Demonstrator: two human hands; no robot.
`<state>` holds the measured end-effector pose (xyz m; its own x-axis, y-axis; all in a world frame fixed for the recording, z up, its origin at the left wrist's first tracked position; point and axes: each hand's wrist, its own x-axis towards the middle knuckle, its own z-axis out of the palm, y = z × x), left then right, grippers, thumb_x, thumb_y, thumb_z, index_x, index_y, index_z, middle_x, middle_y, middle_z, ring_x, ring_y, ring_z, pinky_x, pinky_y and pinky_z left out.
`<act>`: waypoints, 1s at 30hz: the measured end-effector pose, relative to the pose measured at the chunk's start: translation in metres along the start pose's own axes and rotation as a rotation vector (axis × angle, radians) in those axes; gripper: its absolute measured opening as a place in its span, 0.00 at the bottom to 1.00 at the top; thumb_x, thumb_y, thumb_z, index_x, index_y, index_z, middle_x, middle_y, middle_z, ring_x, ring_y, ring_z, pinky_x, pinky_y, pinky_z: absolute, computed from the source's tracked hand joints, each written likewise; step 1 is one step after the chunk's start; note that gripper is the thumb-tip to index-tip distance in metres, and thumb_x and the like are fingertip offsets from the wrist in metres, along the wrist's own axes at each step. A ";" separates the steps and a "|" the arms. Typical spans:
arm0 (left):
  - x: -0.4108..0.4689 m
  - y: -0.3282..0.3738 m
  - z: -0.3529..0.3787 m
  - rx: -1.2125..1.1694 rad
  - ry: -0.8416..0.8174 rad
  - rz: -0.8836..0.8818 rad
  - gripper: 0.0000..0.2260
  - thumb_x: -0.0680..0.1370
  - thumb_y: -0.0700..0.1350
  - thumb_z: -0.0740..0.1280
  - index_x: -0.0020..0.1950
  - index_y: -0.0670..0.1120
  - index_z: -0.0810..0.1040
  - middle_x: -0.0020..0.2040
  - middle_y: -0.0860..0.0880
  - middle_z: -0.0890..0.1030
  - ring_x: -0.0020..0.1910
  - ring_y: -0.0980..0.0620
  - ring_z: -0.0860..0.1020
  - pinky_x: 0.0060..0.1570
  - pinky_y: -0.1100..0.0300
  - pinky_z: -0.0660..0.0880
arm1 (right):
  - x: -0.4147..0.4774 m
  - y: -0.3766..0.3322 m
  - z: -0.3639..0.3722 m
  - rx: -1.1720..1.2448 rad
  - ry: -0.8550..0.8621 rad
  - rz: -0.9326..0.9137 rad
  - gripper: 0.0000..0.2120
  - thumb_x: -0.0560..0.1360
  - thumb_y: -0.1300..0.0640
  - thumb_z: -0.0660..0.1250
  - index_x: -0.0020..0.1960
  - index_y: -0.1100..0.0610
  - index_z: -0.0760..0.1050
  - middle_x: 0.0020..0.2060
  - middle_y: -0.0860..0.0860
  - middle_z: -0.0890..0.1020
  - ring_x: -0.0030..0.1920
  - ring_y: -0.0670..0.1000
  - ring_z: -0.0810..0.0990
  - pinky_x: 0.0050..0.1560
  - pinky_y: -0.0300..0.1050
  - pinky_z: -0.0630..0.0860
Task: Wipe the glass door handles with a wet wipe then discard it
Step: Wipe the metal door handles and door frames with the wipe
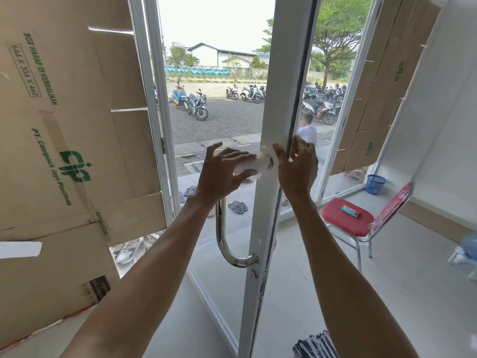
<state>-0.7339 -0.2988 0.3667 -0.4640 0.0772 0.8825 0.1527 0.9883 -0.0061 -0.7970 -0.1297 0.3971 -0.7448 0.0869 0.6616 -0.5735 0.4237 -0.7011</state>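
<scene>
2 hands meet at the top of the door handle [222,241]: the left hand [222,171] curls round the wet wipe [251,167] there, the right hand [296,166] pinches the door frame [281,86] by its edge, so wiping looks barely begun and next the wipe must slide down the bar.

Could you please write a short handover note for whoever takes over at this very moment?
Left hand grips the wet wipe over the top end of the chrome handle. Right hand holds the door by its edge.
Wipe pack lies on the red chair; a blue basket stands beyond it.
Done: wipe is on the handle's top.
Left: the lower run, any other handle, discarding the wipe.
</scene>
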 end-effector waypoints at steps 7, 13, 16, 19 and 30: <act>0.005 0.010 -0.001 -0.036 -0.043 0.048 0.14 0.75 0.53 0.72 0.57 0.48 0.84 0.54 0.51 0.86 0.54 0.51 0.84 0.67 0.49 0.67 | 0.002 0.005 0.006 0.009 -0.004 0.039 0.25 0.72 0.39 0.66 0.61 0.53 0.75 0.54 0.52 0.79 0.56 0.54 0.78 0.56 0.53 0.75; 0.007 0.003 -0.006 -0.081 -0.085 0.025 0.15 0.75 0.54 0.72 0.59 0.50 0.84 0.56 0.51 0.85 0.58 0.52 0.82 0.71 0.46 0.65 | 0.000 0.002 0.007 0.042 0.004 0.035 0.24 0.73 0.41 0.66 0.63 0.56 0.74 0.55 0.52 0.79 0.56 0.53 0.77 0.58 0.50 0.74; 0.006 -0.002 -0.009 -0.105 -0.099 0.004 0.16 0.75 0.56 0.72 0.59 0.49 0.84 0.56 0.51 0.85 0.59 0.53 0.82 0.72 0.47 0.63 | -0.003 -0.001 0.005 0.054 0.007 0.041 0.23 0.74 0.44 0.67 0.64 0.56 0.73 0.57 0.51 0.79 0.57 0.52 0.77 0.57 0.47 0.72; 0.007 -0.008 -0.013 -0.131 -0.114 -0.043 0.18 0.74 0.58 0.72 0.59 0.50 0.84 0.56 0.51 0.85 0.59 0.55 0.81 0.73 0.49 0.60 | -0.005 -0.003 0.004 0.060 0.013 0.036 0.22 0.75 0.45 0.67 0.63 0.56 0.74 0.56 0.51 0.80 0.56 0.53 0.79 0.55 0.45 0.72; 0.011 0.005 -0.013 -0.150 -0.133 -0.066 0.17 0.72 0.56 0.74 0.57 0.50 0.85 0.54 0.52 0.85 0.57 0.53 0.82 0.72 0.50 0.64 | -0.004 -0.004 0.005 0.105 0.061 0.074 0.26 0.69 0.38 0.71 0.60 0.52 0.76 0.54 0.47 0.82 0.51 0.49 0.81 0.54 0.46 0.76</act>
<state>-0.7271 -0.2944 0.3826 -0.5867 0.0398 0.8088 0.2417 0.9619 0.1279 -0.7931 -0.1360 0.3959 -0.7659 0.1707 0.6199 -0.5528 0.3178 -0.7704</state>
